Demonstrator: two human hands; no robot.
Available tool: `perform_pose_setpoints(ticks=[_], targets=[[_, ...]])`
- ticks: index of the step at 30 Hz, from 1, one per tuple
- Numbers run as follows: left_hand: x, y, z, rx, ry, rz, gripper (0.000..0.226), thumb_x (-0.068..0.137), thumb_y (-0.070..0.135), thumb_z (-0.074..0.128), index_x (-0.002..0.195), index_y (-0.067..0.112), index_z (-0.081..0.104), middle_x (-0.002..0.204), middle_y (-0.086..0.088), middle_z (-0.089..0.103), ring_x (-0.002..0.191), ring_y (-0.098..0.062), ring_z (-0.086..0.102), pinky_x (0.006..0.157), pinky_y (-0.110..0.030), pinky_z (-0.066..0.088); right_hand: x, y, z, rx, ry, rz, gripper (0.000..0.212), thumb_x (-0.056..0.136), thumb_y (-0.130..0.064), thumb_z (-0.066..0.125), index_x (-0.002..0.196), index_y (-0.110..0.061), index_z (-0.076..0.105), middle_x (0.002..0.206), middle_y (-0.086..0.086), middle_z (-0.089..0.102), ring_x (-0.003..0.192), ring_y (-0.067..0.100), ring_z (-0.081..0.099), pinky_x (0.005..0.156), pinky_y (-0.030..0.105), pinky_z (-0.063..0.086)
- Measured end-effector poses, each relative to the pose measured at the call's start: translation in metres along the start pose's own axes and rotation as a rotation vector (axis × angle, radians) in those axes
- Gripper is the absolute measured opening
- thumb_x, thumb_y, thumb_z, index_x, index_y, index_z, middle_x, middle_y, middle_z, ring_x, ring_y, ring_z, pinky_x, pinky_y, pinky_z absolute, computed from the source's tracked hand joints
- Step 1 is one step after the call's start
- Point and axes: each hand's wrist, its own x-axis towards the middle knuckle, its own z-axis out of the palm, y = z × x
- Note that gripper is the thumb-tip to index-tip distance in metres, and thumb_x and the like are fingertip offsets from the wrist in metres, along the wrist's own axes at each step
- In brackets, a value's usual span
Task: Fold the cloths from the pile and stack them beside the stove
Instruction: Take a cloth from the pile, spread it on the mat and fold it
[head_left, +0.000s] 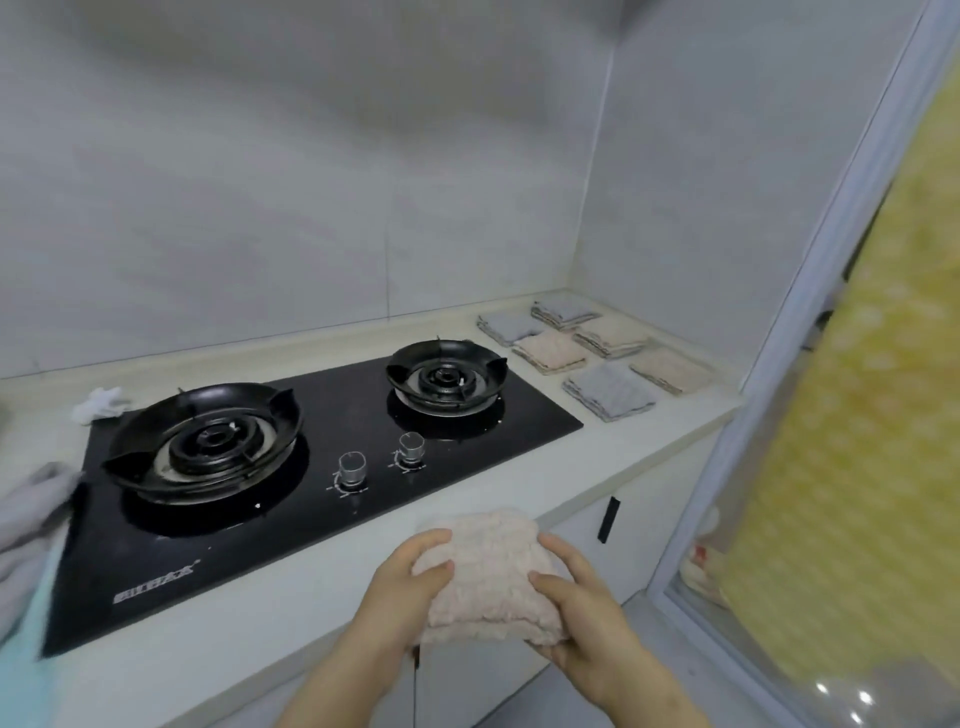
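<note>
Cloths lie on either side of the stove, and one more, a folded pink cloth (488, 571), is held over the front edge of the bench (467, 499), at five o'clock from the stove's centre. Whether it touches the bench I cannot tell.

The pale bench runs across the view and into a wall corner at two o'clock. The black glass stove (332, 415) is set into it, with a large burner (208, 441) toward nine o'clock and a smaller burner (447, 376) toward two o'clock.

At three o'clock of the stove, six folded stacks sit in two rows on the bench, near one another: a grey stack (608, 391) nearest the front, a beige stack (672, 369) beside it, then a beige one (550, 352), another beige (610, 335), a grey one (509, 327) and a grey-topped one (566, 310) at the back.

At nine o'clock of the stove, cut by the frame edge, lies the unfolded pile (31, 519), grey over light blue, overlapping the stove's corner.

The left hand (410, 577) grips the pink cloth's left side and the right hand (582, 608) its right side, fingers curled round the edges and thumbs on top.

A crumpled white rag (101, 405) lies at ten o'clock of the large burner. Two metal knobs (352, 467) stand at the stove's front.
</note>
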Motion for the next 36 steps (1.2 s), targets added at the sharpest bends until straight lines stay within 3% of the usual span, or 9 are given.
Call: perform_pose_setpoints(ticks=[8, 13, 17, 19, 23, 28, 30, 32, 36], targets=[[0.126, 0.047, 0.109, 0.053, -0.057, 0.018, 0.022, 0.092, 0.015, 0.055, 0.105, 0.032, 0.061, 0.121, 0.006, 0.051, 0.108, -0.016, 0.051, 0.078, -0.029, 0.047, 0.111, -0.091, -0.071, 0.001, 0.061, -0.021, 0.031, 0.095, -0.004, 0.043, 0.107, -0.025, 0.062, 0.110, 0.009, 0.066, 0.083, 0.025, 0.062, 0.059, 0.028, 0.050], [0.234, 0.077, 0.173, 0.025, -0.093, 0.009, 0.022, 0.089, 0.011, 0.057, 0.091, 0.032, 0.063, 0.118, -0.004, 0.058, 0.108, -0.024, 0.057, 0.084, -0.033, 0.049, 0.201, -0.160, -0.105, -0.031, 0.121, -0.035, 0.025, 0.095, -0.002, 0.042, 0.102, -0.016, 0.061, 0.096, 0.011, 0.066, 0.072, 0.024, 0.061, 0.048, 0.025, 0.047], [0.309, 0.109, 0.216, 0.029, -0.095, -0.017, 0.013, 0.089, 0.013, 0.057, 0.086, 0.024, 0.064, 0.107, -0.007, 0.062, 0.099, -0.025, 0.059, 0.063, -0.026, 0.048, 0.268, -0.213, -0.124, -0.068, 0.157, -0.053, 0.024, 0.094, 0.000, 0.042, 0.101, -0.014, 0.061, 0.095, 0.012, 0.066, 0.070, 0.023, 0.061, 0.047, 0.024, 0.048], [0.343, 0.121, 0.233, 0.052, -0.093, -0.009, 0.012, 0.089, 0.012, 0.058, 0.085, 0.023, 0.062, 0.106, -0.006, 0.061, 0.092, -0.020, 0.057, 0.060, -0.025, 0.046, 0.299, -0.236, -0.132, -0.071, 0.162, -0.064, 0.023, 0.094, -0.001, 0.043, 0.100, -0.014, 0.061, 0.096, 0.012, 0.067, 0.073, 0.025, 0.062, 0.050, 0.026, 0.049], [0.401, 0.134, 0.257, 0.073, -0.102, 0.011, 0.021, 0.090, 0.009, 0.058, 0.094, 0.029, 0.058, 0.121, -0.005, 0.053, 0.105, -0.023, 0.057, 0.079, -0.031, 0.053, 0.360, -0.270, -0.145, -0.098, 0.146, -0.094, 0.021, 0.094, 0.000, 0.045, 0.103, -0.010, 0.062, 0.100, 0.016, 0.068, 0.082, 0.031, 0.065, 0.067, 0.038, 0.053], [0.462, 0.150, 0.277, -0.009, -0.064, 0.027, 0.043, 0.089, -0.007, 0.050, 0.116, 0.026, 0.055, 0.113, -0.006, 0.058, 0.085, -0.017, 0.060, 0.056, -0.016, 0.049, 0.445, -0.312, -0.153, -0.261, 0.076, -0.147, 0.025, 0.092, 0.001, 0.048, 0.094, -0.016, 0.065, 0.106, 0.017, 0.065, 0.098, 0.040, 0.063, 0.086, 0.052, 0.052], [0.485, 0.157, 0.282, -0.019, -0.004, 0.035, 0.047, 0.088, -0.008, 0.049, 0.120, 0.027, 0.053, 0.111, -0.004, 0.058, 0.080, -0.016, 0.058, 0.058, -0.017, 0.047, 0.477, -0.329, -0.153, -0.349, 0.012, -0.166, 0.027, 0.092, 0.000, 0.049, 0.092, -0.021, 0.065, 0.110, 0.014, 0.062, 0.102, 0.040, 0.061, 0.091, 0.054, 0.050], [0.504, 0.164, 0.286, -0.031, 0.063, 0.036, 0.050, 0.088, -0.009, 0.049, 0.122, 0.027, 0.052, 0.113, -0.002, 0.059, 0.083, -0.017, 0.059, 0.066, -0.023, 0.050, 0.506, -0.345, -0.152, -0.404, -0.058, -0.165, 0.026, 0.092, -0.002, 0.050, 0.093, -0.023, 0.064, 0.108, 0.009, 0.059, 0.101, 0.036, 0.061, 0.094, 0.053, 0.049], [0.540, 0.185, 0.290, -0.063, 0.204, 0.069, 0.048, 0.089, -0.008, 0.048, 0.121, 0.028, 0.050, 0.104, 0.007, 0.058, 0.081, -0.012, 0.061, 0.057, -0.018, 0.051, 0.561, -0.376, -0.138, -0.457, -0.209, -0.153, 0.024, 0.095, -0.008, 0.047, 0.095, -0.028, 0.061, 0.103, -0.010, 0.054, 0.089, 0.008, 0.056, 0.084, 0.035, 0.051]])
